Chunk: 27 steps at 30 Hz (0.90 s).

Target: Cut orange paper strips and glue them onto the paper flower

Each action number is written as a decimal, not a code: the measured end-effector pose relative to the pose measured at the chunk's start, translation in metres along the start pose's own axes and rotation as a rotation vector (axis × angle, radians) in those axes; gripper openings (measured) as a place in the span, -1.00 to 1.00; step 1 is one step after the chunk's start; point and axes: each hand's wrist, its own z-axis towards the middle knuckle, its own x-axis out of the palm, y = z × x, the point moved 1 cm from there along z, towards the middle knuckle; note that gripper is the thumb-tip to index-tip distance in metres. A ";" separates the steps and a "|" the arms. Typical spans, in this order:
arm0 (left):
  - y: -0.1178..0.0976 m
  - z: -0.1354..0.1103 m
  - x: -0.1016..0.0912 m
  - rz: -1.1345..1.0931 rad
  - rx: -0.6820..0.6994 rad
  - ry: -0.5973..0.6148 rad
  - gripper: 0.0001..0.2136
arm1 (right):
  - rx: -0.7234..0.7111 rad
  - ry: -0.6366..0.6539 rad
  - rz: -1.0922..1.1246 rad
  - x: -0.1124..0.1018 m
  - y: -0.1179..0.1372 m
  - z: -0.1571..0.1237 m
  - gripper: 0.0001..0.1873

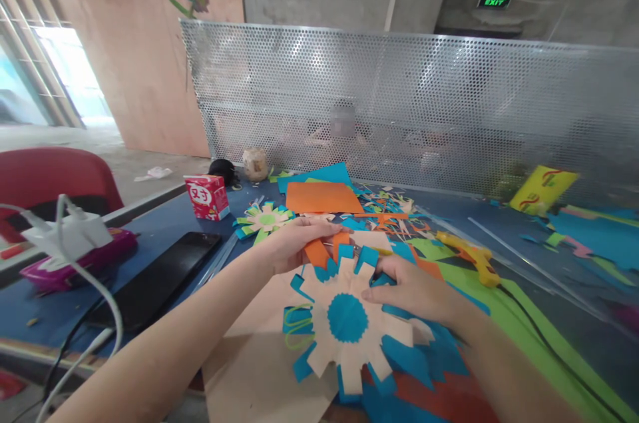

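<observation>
On the worktop (162, 223), left of the glue gun (480, 262), the left hand (293, 244) had its grip closed on an orange strip (317, 254). The right hand (417, 288), nearer the gun, touched the paper flower (348, 318), left of the gun; whether its grip was closed, I couldn't tell.

Here's the bare left forearm (190, 330), a long diagonal from the lower left corner towards the centre of the frame, wrist almost in line! Its bare left hand (294, 243) sits just above mid-frame, back upward, fingers stretched to the right and bent at the tips. Across from it, the bare right forearm (499, 350) slants up from the lower right; the bare right hand (409, 286) sits slightly lower, thumb pointing left, fingers curled, their tips partly hidden. The hands stand apart!
</observation>
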 end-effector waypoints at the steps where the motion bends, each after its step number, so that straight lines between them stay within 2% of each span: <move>1: 0.000 0.000 -0.001 0.003 0.000 0.008 -0.75 | 0.001 0.003 0.004 0.000 -0.001 0.000 -0.88; 7: 0.001 0.000 -0.004 0.016 -0.005 0.075 -0.76 | -0.008 0.004 -0.001 0.000 -0.002 0.001 -0.89; 13: 0.000 -0.001 -0.003 0.010 -0.009 0.068 -0.79 | -0.012 -0.008 -0.037 0.001 -0.002 0.000 -0.88; 17: -0.004 -0.004 0.001 0.040 -0.030 0.001 -0.73 | 0.008 -0.004 -0.036 0.000 -0.001 -0.001 -0.87; 21: -0.008 -0.007 0.005 0.110 0.052 -0.050 -0.68 | 0.002 -0.006 -0.011 -0.001 0.001 -0.001 -0.87; 27: -0.004 -0.003 0.003 0.338 0.221 -0.018 -0.73 | -0.007 -0.027 -0.021 -0.002 0.001 0.000 -0.86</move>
